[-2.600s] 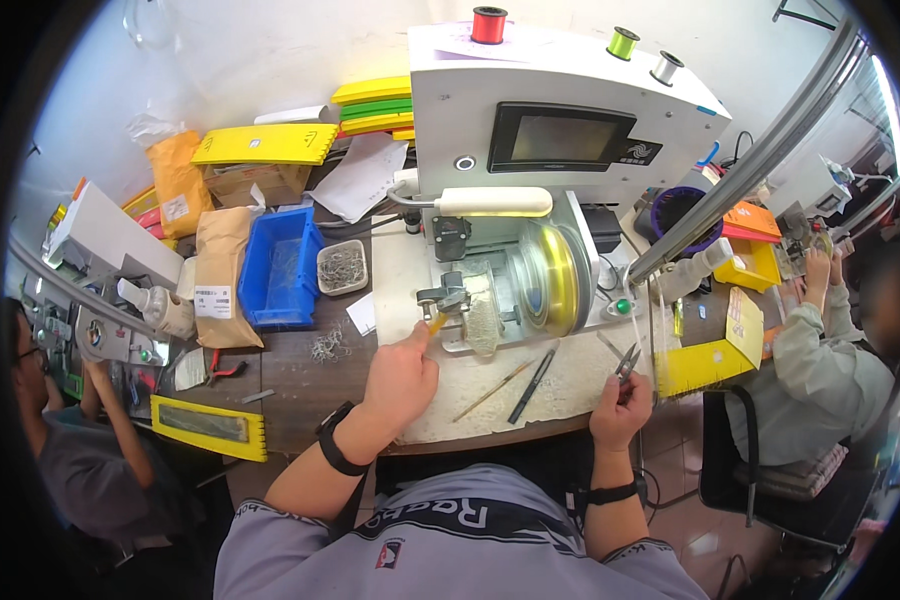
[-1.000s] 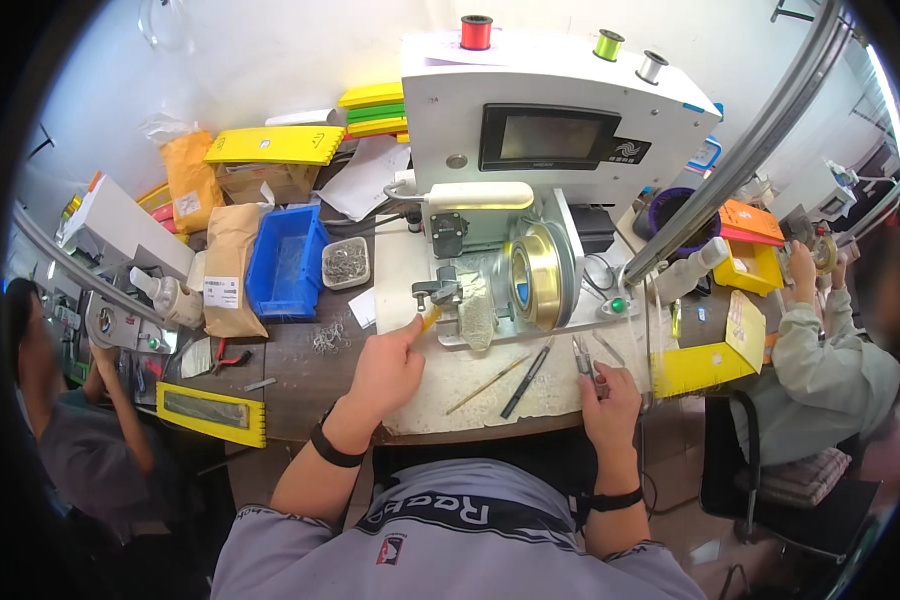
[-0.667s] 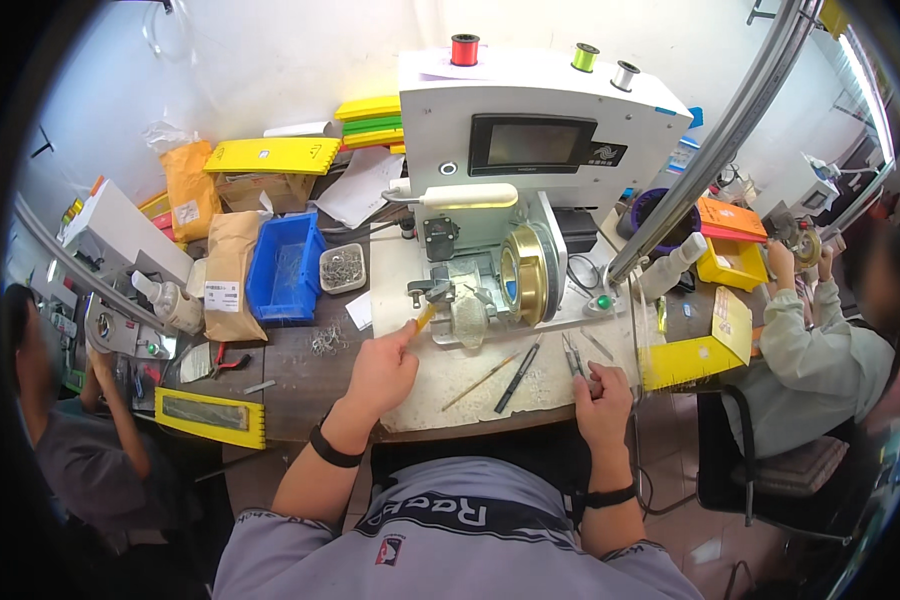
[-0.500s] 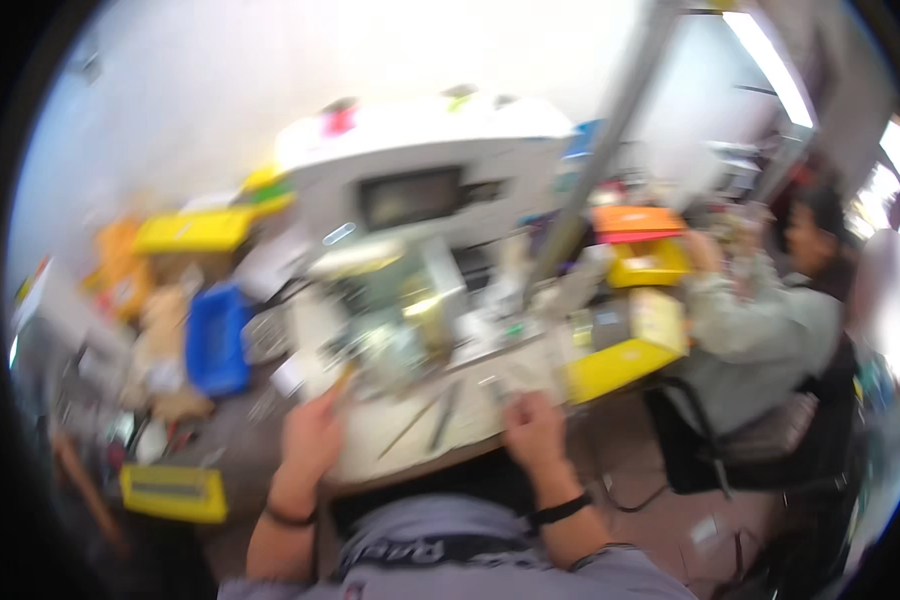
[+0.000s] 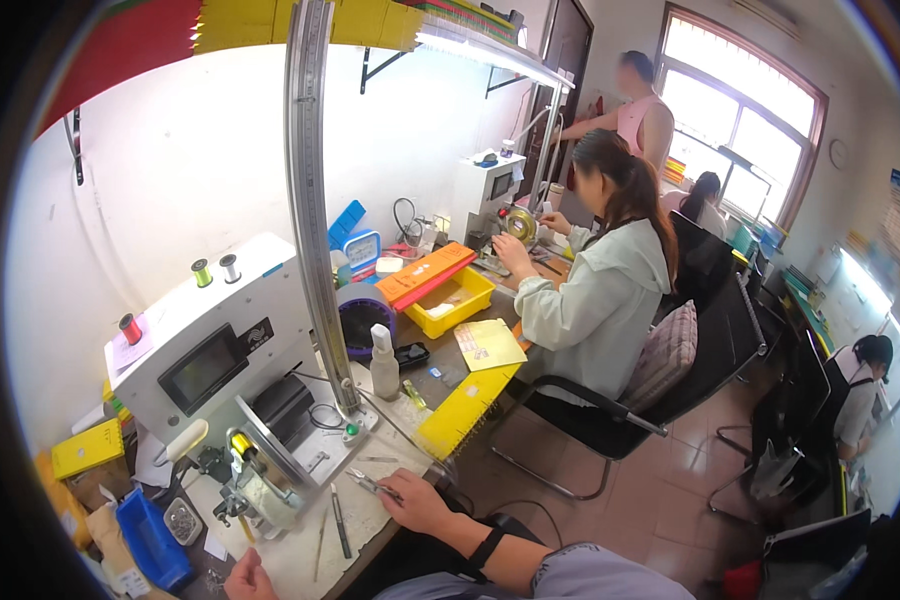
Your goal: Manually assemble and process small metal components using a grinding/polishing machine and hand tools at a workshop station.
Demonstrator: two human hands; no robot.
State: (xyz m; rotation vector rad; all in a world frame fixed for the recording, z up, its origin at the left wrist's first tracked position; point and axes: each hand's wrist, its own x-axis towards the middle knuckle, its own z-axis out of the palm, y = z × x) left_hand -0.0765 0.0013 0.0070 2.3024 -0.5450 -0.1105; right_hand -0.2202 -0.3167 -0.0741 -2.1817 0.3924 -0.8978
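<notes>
Bottom left of the frame: left hand (image 5: 250, 577), fingers bunched, grip impossible to tell, just beside a yellow lever (image 5: 246, 527). Lower centre: right hand (image 5: 410, 502) pinching snips (image 5: 372, 484) over a pale mat (image 5: 292, 563); apparently mid-work, completed and remaining steps unclear; tip toward upper left, long axis slanting likewise. Farther, at left: white machine (image 5: 210, 325), spools (image 5: 202, 272) on top.

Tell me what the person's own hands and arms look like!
The left hand and right hand wear no gloves. The right arm has a black band at its wrist and a pale grey sleeve. The left forearm is out of view.
</notes>
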